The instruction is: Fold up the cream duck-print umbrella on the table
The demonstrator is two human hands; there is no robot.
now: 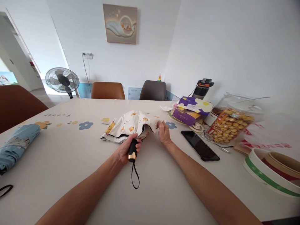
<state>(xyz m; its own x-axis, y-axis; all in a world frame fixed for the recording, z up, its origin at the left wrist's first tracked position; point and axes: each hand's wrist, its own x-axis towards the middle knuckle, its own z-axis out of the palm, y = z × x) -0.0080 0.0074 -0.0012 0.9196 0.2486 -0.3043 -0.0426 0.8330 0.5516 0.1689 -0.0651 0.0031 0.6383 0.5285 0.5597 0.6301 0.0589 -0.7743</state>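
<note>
Nearest me are two bare forearms, the left forearm (89, 190) and the right forearm (201, 184). They reach up the white table (70, 162) to a folding umbrella (131, 125), which lies near the middle of the table with its canopy collapsed, loosely bunched and pointing away from me. The left hand (124, 150) is closed in a full fist round the black handle (132, 150) with its gold band, and the wrist strap (135, 175) trails in a loop toward me. The right hand (164, 132) has thumb and fingertips pinched on a fold at the canopy's right edge — how its other fingers lie I cannot tell. My worry is that the pinch has only thin, slippery-looking cloth, so a tug could pull it free or drag the folds crooked. The ribs are hidden under the cloth, and a finger could get nipped if they shift. The right forearm passes near a black phone (200, 145), and a sideways sweep could shove it toward the snack jar (228, 125). The loose strap could snag too. The cloth is white with small yellow-orange figures, soft and creased, dark at the underside — light, floppy stuff that I judge would be awkward to keep tidy.
</note>
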